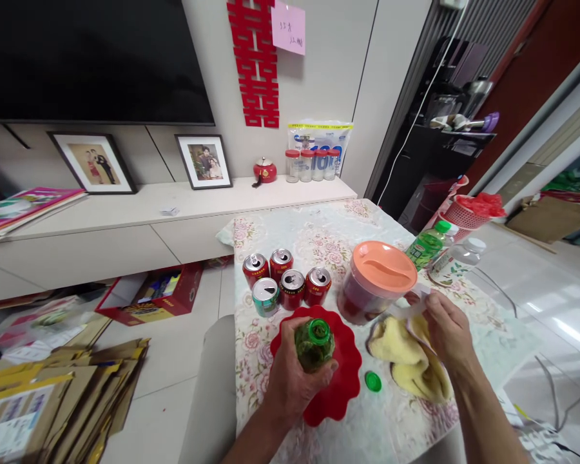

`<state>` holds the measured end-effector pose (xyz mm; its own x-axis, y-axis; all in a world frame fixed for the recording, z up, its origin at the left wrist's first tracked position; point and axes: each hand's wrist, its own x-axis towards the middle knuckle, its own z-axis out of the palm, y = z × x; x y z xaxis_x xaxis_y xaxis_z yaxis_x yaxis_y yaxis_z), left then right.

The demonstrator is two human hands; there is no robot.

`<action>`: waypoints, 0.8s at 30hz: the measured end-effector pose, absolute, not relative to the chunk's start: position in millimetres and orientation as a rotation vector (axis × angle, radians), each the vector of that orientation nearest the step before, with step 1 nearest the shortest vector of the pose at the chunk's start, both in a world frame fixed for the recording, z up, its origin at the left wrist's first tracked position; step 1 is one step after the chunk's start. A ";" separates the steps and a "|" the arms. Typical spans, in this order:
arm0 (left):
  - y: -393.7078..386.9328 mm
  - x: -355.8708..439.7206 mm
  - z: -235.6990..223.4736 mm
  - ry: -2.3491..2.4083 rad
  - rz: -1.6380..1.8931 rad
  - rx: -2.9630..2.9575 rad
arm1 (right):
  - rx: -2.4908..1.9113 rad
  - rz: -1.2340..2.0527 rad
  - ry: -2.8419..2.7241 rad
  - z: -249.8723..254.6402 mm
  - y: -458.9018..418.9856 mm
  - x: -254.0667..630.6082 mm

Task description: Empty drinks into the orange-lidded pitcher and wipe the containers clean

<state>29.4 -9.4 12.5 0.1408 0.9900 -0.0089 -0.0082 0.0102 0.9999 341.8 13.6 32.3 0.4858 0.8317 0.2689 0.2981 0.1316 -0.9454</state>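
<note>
My left hand (290, 380) is wrapped round a green plastic bottle (314, 348). The bottle has no cap on its mouth and is over a red scalloped dish (345, 380). My right hand (445, 325) is closed on the pale handle of a clear pitcher (355, 296) with an orange lid (384, 265). Dark liquid shows low inside the pitcher. On the cloth right of the dish lies a green bottle cap (373, 381). A yellow cloth (410, 357) lies crumpled beneath my right hand.
Several opened drink cans (291, 287) stand behind the dish. A green-labelled bottle (428, 245) and a clear bottle (457, 261) are beyond the pitcher, near the right edge of the flowered tablecloth (328, 248). A grey stool (210, 386) adjoins the table's left side.
</note>
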 end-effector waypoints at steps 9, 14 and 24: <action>-14.1 28.5 20.8 1.044 1.069 1.289 | -1.006 0.629 -0.896 21.2 42.0 315.3; -16.2 28.5 21.4 1.085 1.091 1.332 | -0.971 0.595 -0.809 40.0 43.6 308.2; -18.2 32.1 19.9 1.098 1.086 1.291 | -1.043 0.495 -0.695 110.9 7.3 325.1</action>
